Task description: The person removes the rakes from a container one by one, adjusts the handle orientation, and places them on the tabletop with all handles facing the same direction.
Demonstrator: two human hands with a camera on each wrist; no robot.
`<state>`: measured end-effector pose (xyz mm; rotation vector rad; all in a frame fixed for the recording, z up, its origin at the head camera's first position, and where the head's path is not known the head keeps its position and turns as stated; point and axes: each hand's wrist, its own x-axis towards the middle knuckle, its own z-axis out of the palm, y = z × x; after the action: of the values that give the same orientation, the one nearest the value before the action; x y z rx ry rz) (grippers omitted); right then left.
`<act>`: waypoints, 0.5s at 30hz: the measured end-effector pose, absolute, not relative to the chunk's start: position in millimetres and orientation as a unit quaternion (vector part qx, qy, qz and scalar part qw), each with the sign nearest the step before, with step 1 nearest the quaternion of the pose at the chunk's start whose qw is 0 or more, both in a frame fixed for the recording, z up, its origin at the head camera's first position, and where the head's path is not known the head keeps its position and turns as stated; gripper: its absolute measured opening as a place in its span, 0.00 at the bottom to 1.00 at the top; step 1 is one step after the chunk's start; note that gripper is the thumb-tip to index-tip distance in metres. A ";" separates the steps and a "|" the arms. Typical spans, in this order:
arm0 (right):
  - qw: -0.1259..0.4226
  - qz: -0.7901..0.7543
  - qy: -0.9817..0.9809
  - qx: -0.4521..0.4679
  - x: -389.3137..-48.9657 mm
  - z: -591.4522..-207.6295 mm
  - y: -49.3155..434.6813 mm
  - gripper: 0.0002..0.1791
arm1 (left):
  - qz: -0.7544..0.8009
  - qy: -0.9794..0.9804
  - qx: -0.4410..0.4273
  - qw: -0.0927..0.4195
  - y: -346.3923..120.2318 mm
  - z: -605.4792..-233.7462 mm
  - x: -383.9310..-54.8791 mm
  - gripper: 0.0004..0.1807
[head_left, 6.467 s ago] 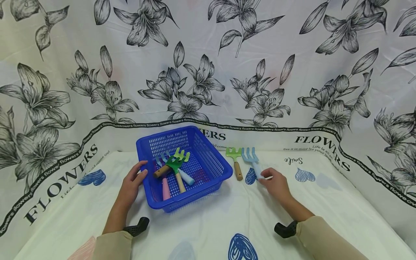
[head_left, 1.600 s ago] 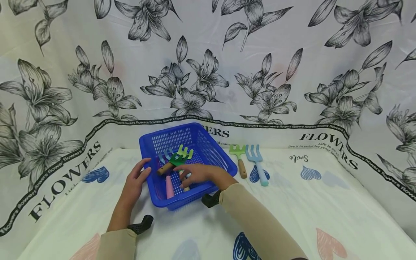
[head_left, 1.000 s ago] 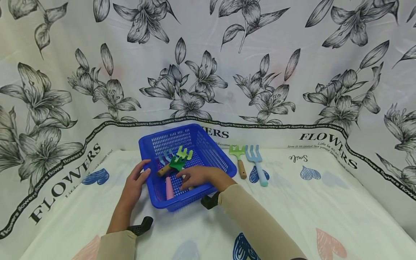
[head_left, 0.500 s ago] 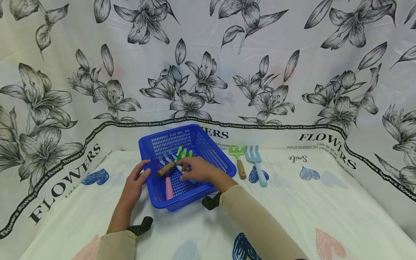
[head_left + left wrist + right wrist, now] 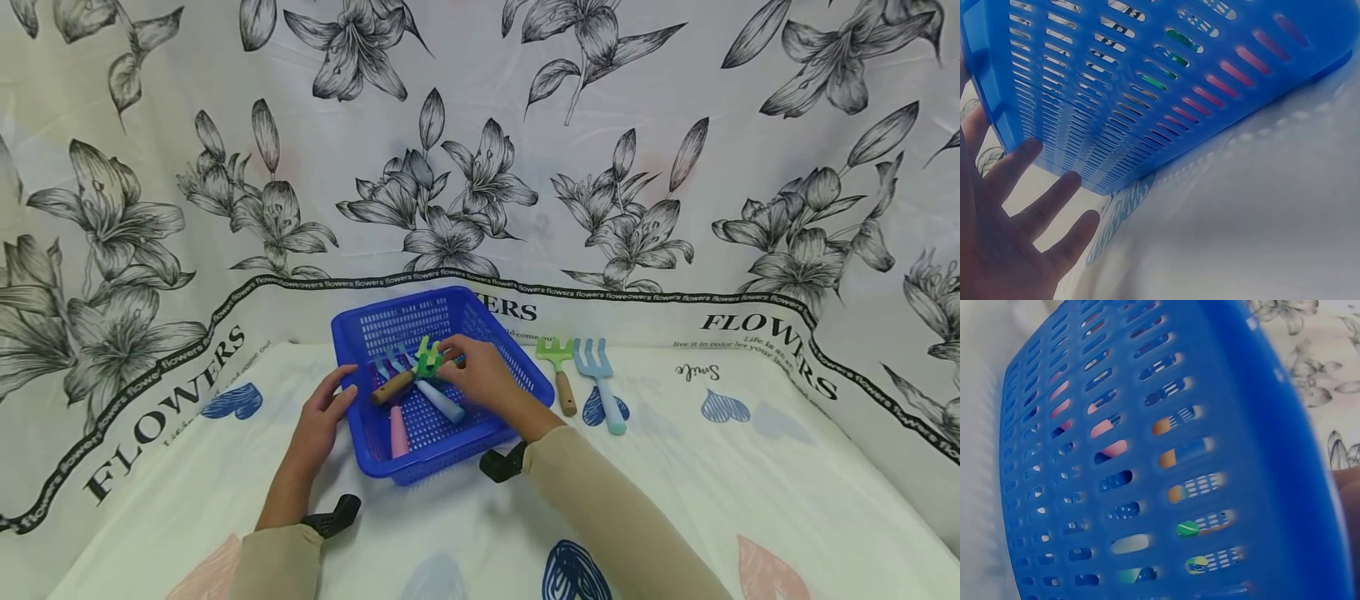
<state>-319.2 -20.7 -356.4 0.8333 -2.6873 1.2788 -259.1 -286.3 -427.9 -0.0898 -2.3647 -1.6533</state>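
Observation:
A blue plastic basket (image 5: 525, 379) with slotted walls holds several small hand rakes. My left hand (image 5: 321, 421) touches its left rim; the left wrist view shows those fingers straight and spread beside the wall. Over the basket, my right hand (image 5: 480, 377) has its fingers curled at a dark green hand rake (image 5: 428, 363), whose handle the hand hides. Below lie a pink handle (image 5: 399, 433), a wooden handle (image 5: 393, 388) and a light blue handle (image 5: 441, 402). Light green tines (image 5: 424, 345) show behind the dark green head. In the right wrist view the basket wall hides most of the right hand.
To the right of the basket, a light green hand rake (image 5: 558, 371) with a wooden handle and a light blue hand rake (image 5: 603, 383) lie side by side on the white cloth (image 5: 675, 492). Flower-printed fabric (image 5: 637, 167) stands behind.
The light blue rake was laid on the cloth; the right hand moved from it into the basket. There it took up the dark green rake and shifted it. The left hand stays at the rim.

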 end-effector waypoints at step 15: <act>0.096 0.486 -0.842 0.213 -318.6 -355.1 10.5 0.15 | -0.565 -0.817 -0.022 0.113 -275.1 -408.3 -246.9 0.30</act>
<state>-318.6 10.5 -355.1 0.6313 -2.4961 1.4400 -246.9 -275.1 -408.3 -0.0631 -2.3969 -1.6587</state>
